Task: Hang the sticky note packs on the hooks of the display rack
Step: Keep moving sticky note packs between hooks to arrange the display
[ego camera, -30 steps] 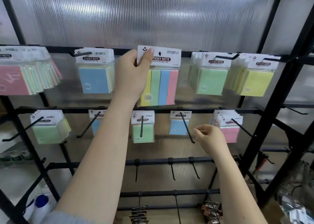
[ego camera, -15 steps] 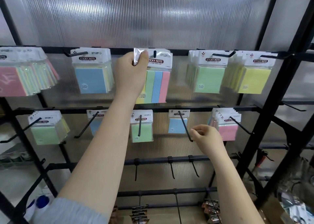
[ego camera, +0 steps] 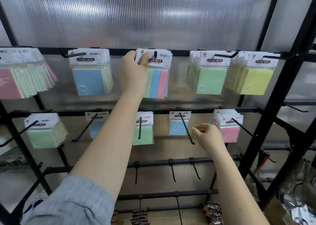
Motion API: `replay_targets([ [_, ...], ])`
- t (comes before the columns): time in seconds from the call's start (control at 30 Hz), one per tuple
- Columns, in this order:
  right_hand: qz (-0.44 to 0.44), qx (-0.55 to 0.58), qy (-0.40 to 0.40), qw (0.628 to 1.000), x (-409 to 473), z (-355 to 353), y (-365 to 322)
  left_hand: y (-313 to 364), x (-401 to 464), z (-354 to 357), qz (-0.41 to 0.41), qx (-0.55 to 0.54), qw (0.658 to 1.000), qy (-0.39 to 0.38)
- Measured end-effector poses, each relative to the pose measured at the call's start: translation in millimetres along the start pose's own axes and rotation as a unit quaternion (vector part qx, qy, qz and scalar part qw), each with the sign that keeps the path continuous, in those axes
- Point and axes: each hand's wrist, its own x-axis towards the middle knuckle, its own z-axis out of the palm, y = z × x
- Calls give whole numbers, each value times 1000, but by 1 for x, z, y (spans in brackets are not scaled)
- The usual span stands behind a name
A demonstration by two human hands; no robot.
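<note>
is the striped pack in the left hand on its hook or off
On. The hook tip pokes out through the striped pack's header card, which the left hand pinches.

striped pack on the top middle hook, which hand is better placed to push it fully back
Left. The left hand already pinches the striped pack's header on the hook; the right hand hangs lower, holding nothing.

Black display rack (ego camera: 266,115) holds blue, green, yellow and pink packs; one multicoloured striped pack (ego camera: 158,83).
</note>
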Motion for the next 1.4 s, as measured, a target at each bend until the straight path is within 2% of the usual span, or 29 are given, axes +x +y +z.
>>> replay_targets([
  [0.23, 39, 10, -11, 999, 40, 14, 1, -4, -6, -3, 4, 3, 999, 32],
  [0.47, 43, -3, -6, 999, 69, 29, 1, -29, -31, -19, -6, 29, 999, 23],
  [0.67, 96, -11, 9, 995, 95, 36, 6, -67, -65, -26, -96, 51, 994, 7],
  [0.87, 125, 2, 5, 992, 107, 54, 14, -103, -81, -28, -203, 99, 972, -71],
  [1.07, 121, 50, 27, 991, 102, 65, 21, -116, -83, -34, -230, 110, 964, -77],
  [1.2, 139, 58, -3, 989, 97, 60, 19, -121, -87, -35, -234, 117, 961, -83],
  [1.4, 103, 64, -30, 992, 79, 50, 16, -121, -92, -35, -236, 122, 959, -98],
])
